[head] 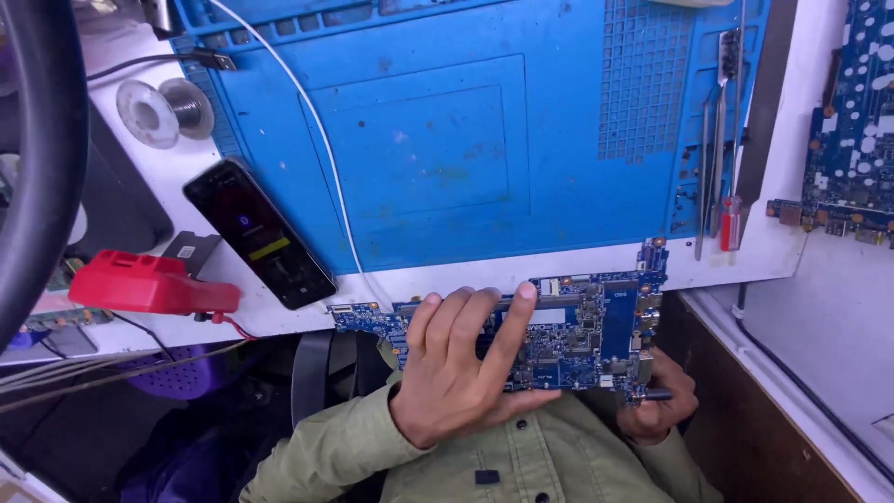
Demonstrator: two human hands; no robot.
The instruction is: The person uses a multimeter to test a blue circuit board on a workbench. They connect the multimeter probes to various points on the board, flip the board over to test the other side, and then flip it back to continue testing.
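Observation:
A blue circuit board (pixel 596 331) with many small chips is held just off the front edge of the white bench, close to my chest. My left hand (pixel 461 373) lies flat over the board's left half, fingers spread and pointing up across it. My right hand (pixel 661 405) sits under the board's lower right corner and grips a thin dark tool whose tip shows beside the board's edge. Green shirt sleeves cover both arms.
A blue work mat (pixel 466 130) covers the bench. On it or beside it lie a black phone (pixel 259 233), a white cable (pixel 321 140), a solder spool (pixel 158 110), tweezers and a red-handled screwdriver (pixel 728 214). A red tool (pixel 149 282) sits left; another blue board (pixel 852 121) right.

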